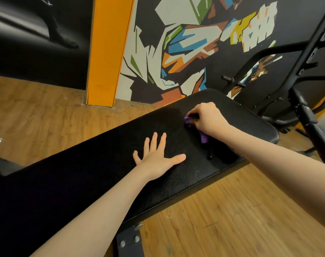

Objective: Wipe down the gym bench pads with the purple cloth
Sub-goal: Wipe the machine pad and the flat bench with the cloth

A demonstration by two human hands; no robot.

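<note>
A long black gym bench pad (pixel 102 160) runs from the lower left to the upper right of the head view. My left hand (pixel 158 156) lies flat on the pad with its fingers spread. Further along the pad, my right hand (pixel 206 117) grips a bunched purple cloth (pixel 203 137) and holds it against the pad's surface. Most of the cloth is hidden under the hand; purple bits show at the fingers and below the palm.
Wooden floor (pixel 232 219) surrounds the bench. A black metal rack frame (pixel 306 71) stands at the right, close to the pad's far end. An orange pillar (pixel 106 52) and a painted mural wall (pixel 185 52) rise behind. The bench's grey steel bracket (pixel 130 240) shows below.
</note>
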